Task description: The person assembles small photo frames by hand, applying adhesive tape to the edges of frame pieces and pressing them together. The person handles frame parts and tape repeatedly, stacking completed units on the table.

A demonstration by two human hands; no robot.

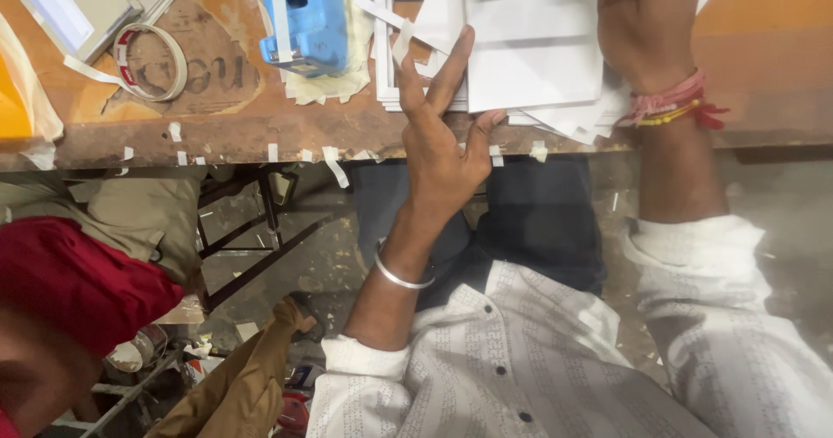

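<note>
Seen from above: two hands at a stack of white paper frames on a worn wooden bench.

Left hand rests at the bench edge, fingers spread open and touching the stack, a small strip of tape apparently stuck to one fingertip. Right hand lies flat on the stack, pressing it; whether its fingers grip anything cannot be told. A blue tape dispenser and a tape roll lie nearby.
</note>
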